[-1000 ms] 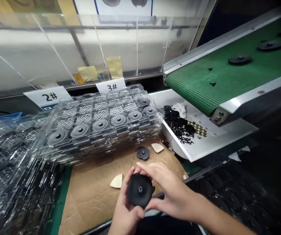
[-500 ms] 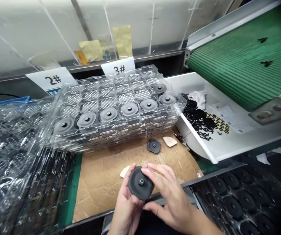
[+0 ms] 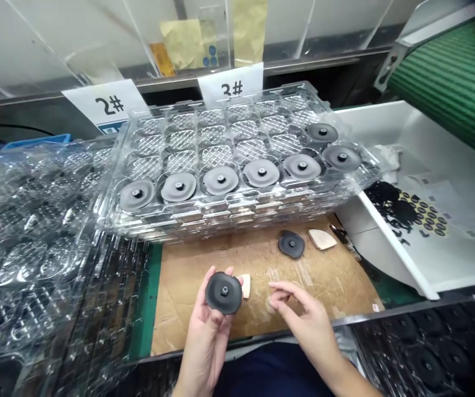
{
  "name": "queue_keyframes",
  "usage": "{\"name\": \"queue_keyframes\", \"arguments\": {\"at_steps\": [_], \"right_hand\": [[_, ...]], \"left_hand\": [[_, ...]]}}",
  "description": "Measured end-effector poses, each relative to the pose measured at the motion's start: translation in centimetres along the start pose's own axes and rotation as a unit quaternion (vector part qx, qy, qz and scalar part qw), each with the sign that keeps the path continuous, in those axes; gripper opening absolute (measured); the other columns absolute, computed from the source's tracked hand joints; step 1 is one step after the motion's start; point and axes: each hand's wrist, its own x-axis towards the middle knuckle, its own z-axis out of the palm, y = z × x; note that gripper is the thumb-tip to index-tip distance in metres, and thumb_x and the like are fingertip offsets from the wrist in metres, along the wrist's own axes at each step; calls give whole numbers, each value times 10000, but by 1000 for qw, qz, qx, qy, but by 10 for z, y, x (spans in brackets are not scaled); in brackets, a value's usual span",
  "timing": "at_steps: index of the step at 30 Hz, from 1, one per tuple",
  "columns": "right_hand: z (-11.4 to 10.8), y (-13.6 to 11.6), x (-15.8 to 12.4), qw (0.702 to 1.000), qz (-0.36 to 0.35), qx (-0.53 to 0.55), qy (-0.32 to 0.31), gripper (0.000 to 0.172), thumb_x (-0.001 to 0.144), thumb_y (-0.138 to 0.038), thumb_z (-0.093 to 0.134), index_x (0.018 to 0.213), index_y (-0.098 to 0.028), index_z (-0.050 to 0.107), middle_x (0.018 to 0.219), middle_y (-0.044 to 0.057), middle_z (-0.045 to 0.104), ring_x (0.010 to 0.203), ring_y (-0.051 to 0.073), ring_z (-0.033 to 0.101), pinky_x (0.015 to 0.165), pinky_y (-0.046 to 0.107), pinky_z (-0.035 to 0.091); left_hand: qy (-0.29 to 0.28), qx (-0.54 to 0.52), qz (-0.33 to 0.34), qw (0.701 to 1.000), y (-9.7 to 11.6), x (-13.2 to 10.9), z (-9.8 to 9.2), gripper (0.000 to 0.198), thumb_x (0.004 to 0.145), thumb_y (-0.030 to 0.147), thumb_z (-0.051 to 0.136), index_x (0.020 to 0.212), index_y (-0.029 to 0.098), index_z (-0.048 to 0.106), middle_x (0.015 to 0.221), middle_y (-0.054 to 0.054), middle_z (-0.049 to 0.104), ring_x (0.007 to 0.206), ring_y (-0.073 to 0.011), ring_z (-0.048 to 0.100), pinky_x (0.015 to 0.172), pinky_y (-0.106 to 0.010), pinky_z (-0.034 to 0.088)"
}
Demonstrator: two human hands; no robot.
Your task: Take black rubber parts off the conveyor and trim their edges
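Note:
My left hand (image 3: 206, 336) holds a black round disc part (image 3: 223, 293) with a small centre hub, fingers wrapped behind it. Just to the right, my right hand (image 3: 303, 320) hovers over the brown cardboard sheet (image 3: 262, 264), fingers loosely curled and holding nothing. Another black disc (image 3: 291, 243) lies on the cardboard beside a cream triangular piece (image 3: 322, 239). A second cream piece (image 3: 245, 285) peeks out behind the held disc. Beyond the cardboard sits a stack of clear blister trays (image 3: 237, 160), with grey discs filling the top tray's front row and part of its right side.
Labels "2#" (image 3: 107, 105) and "3#" (image 3: 231, 88) stand behind the trays. A white bin (image 3: 439, 259) at right holds small black parts. A green conveyor (image 3: 456, 82) rises at upper right. Piles of clear trays (image 3: 26, 242) crowd the left; a dark tray of discs (image 3: 427, 353) sits lower right.
My right hand has let go of the disc and drawn off to the right; the left hand alone holds it now. The view has tilted down and to the left.

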Motion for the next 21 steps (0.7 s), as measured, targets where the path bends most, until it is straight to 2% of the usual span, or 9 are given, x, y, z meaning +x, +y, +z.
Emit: {"name": "queue_keyframes", "arguments": {"at_steps": [2, 4, 6, 9, 11, 14, 16, 18, 21], "right_hand": [[5, 6, 10, 1000, 19, -11, -22, 151, 867, -219, 498, 944, -167, 617, 683, 23, 651, 608, 145, 633, 579, 240, 532], [9, 11, 20, 998, 22, -31, -52, 195, 884, -215, 457, 941, -177, 639, 666, 22, 651, 621, 151, 637, 597, 253, 533], [13, 13, 28, 995, 11, -58, -80, 258, 889, -189, 410, 984, -203, 650, 834, 57, 662, 777, 179, 637, 725, 315, 523], [26, 12, 33, 988, -9, -97, -123, 323, 873, -173, 397, 1106, -241, 611, 1146, 95, 557, 1013, 234, 558, 875, 414, 452], [39, 11, 30, 982, -12, -117, -145, 346, 855, -198, 446, 1182, -224, 558, 1203, 129, 501, 1025, 268, 539, 857, 454, 452], [56, 11, 20, 977, -17, -135, -166, 322, 841, -189, 470, 1150, -165, 560, 1248, 187, 440, 935, 277, 556, 789, 479, 466], [62, 13, 16, 974, -35, -130, -183, 266, 852, -160, 443, 1076, -158, 588, 1153, 168, 507, 872, 243, 561, 755, 432, 476], [61, 12, 18, 969, -58, -119, -206, 232, 853, -154, 455, 1029, -182, 603, 933, 98, 589, 805, 210, 558, 712, 365, 475], [52, -2, 34, 966, -78, -103, -223, 179, 840, -179, 517, 975, -227, 625, 736, 22, 596, 712, 178, 550, 659, 307, 456]], "left_hand": [[15, 3, 4, 1000, 5, 2, -7, 718, 601, 386, 735, 1250, 288, 446, 1326, -120, 498, 1178, -292, 486, 986, -355, 382], [19, -5, -1, 1000, 10, 4, -14, 725, 619, 387, 721, 1270, 304, 413, 1331, -117, 492, 1180, -289, 484, 1012, -373, 350], [24, -23, -3, 999, 13, 6, -22, 696, 652, 369, 702, 1273, 308, 394, 1321, -119, 502, 1174, -290, 490, 1032, -404, 321], [47, -47, -2, 998, 16, 8, -33, 618, 700, 318, 674, 1257, 280, 407, 1306, -129, 514, 1190, -293, 473, 1052, -433, 288], [57, -60, -3, 997, 17, 9, -37, 597, 720, 305, 657, 1260, 268, 405, 1311, -132, 509, 1203, -291, 457, 1058, -430, 284], [57, -82, 1, 995, 20, 9, -42, 579, 746, 331, 621, 1275, 260, 396, 1312, -137, 508, 1202, -293, 458, 1048, -411, 315], [54, -95, 3, 994, 22, 9, -44, 544, 772, 337, 586, 1277, 260, 398, 1304, -134, 516, 1191, -295, 469, 1033, -401, 343], [50, -101, 0, 994, 25, 8, -44, 502, 802, 326, 548, 1278, 264, 399, 1291, -129, 529, 1182, -289, 480, 1017, -391, 367], [48, -96, -5, 994, 28, 6, -41, 484, 824, 315, 516, 1290, 265, 394, 1287, -127, 535, 1186, -274, 479, 1008, -372, 381]]}}
